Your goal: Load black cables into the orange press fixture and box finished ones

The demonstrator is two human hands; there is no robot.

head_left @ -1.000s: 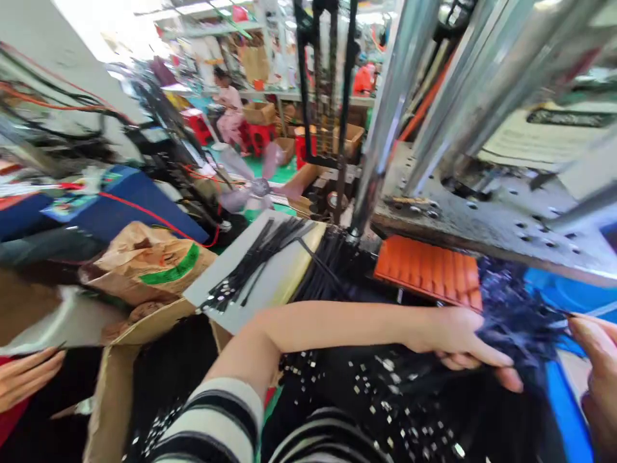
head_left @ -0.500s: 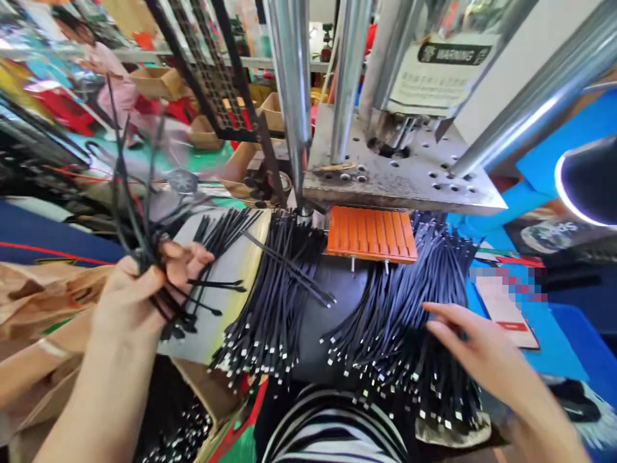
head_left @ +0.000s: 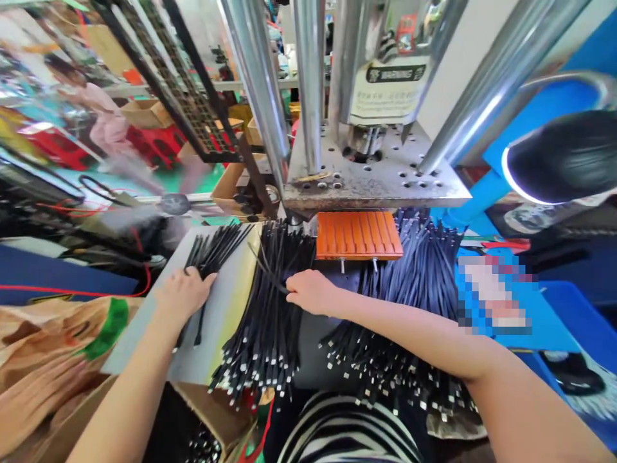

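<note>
My left hand (head_left: 189, 294) is low over the grey board, its fingers curled round black cables (head_left: 212, 251) that lie there. Some of their ends stick out below the hand, and the hand hides part of them. Over the middle pile of black cables with silver tips (head_left: 263, 328), my right hand (head_left: 311, 292) is closed on a couple of thin black cables (head_left: 267, 270). Right of that hand, under my forearm, spreads another pile of silver-tipped cables (head_left: 424, 257). An orange grooved block (head_left: 359, 235) is just beyond my right hand, beneath the press plate.
A steel press plate (head_left: 376, 186) with thick columns stands ahead. A lamp (head_left: 563, 157) hangs at right. Bottom left is a cardboard box (head_left: 207, 408) holding cables, with another person's hand (head_left: 43, 399) beside it. A blurred fan (head_left: 176, 204) and a seated person are further back.
My left hand has come down onto the board with the cable bunch that it held up. My right hand has moved left from the right pile and closed on the loose cables.
</note>
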